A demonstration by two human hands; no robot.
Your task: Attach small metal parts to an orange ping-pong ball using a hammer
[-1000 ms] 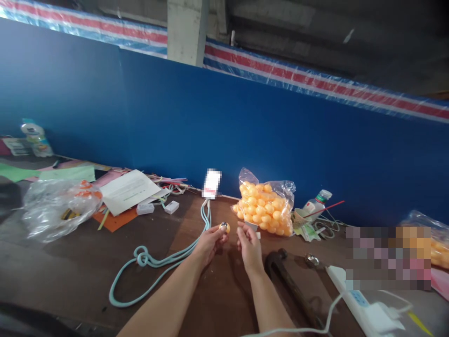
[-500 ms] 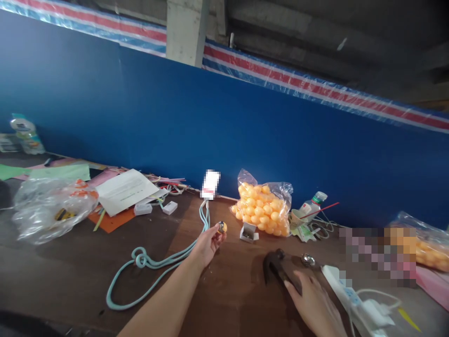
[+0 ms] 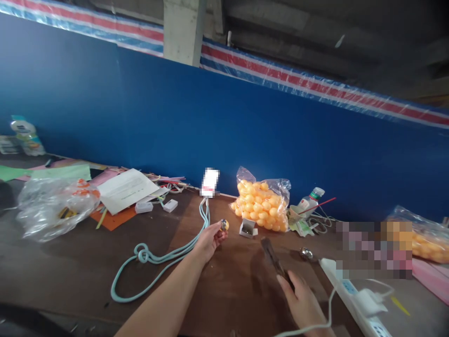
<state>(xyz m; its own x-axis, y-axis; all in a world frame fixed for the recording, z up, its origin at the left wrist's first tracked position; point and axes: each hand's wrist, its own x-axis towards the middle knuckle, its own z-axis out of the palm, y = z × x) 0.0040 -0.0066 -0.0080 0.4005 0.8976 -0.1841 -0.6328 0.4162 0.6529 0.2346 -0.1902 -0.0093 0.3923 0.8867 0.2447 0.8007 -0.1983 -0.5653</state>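
Hiding the near end of the hammer (image 3: 274, 259), the right hand (image 3: 302, 297).

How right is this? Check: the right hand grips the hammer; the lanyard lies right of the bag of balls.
Wrong side: the head view shows the lanyard lying left of the bag of balls. The right hand does grip the hammer.

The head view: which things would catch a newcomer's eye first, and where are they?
Probably first the blue partition, which spans the background behind the table. In front of it, right of the middle, a clear plastic bag of orange balls stands out. Nearer the viewer, the right grip holds a dark hammer, and the left grip a small yellow-and-silver round piece.
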